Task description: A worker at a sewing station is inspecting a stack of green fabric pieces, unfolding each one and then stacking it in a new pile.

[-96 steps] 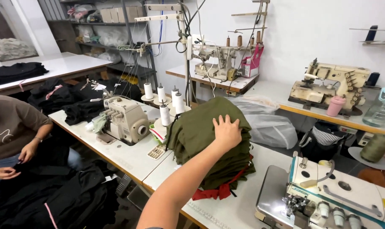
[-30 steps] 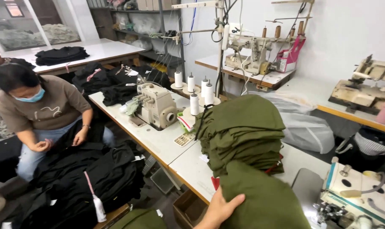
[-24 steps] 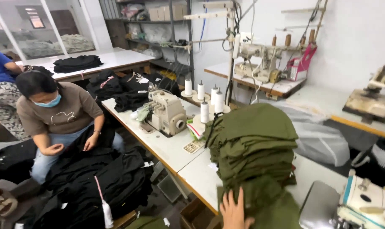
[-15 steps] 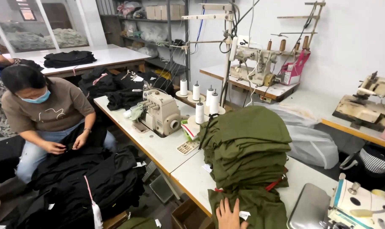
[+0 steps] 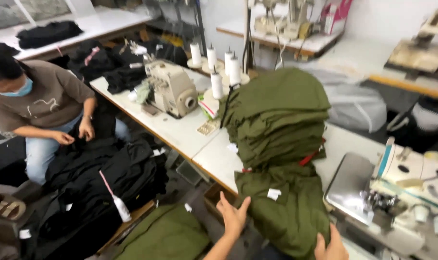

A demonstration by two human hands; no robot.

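A tall stack of folded olive-green garments [image 5: 277, 115] stands on the white table [image 5: 214, 159], bound by a red strip. One olive garment [image 5: 286, 212] hangs from the stack's front over the table edge. My left hand [image 5: 232, 215] is spread open against its left side. My right hand [image 5: 331, 246] grips its lower right edge at the frame's bottom.
A beige sewing machine [image 5: 168, 87] and white thread cones [image 5: 216, 84] stand left of the stack. Another sewing machine [image 5: 397, 192] sits at right. A seated person in a brown shirt [image 5: 45, 103] handles black garments [image 5: 98, 178]. Olive cloth [image 5: 161, 236] lies below.
The view has tilted down and closer to the stack. My right hand has come into view gripping the hanging garment, and my left hand has spread on its left side.
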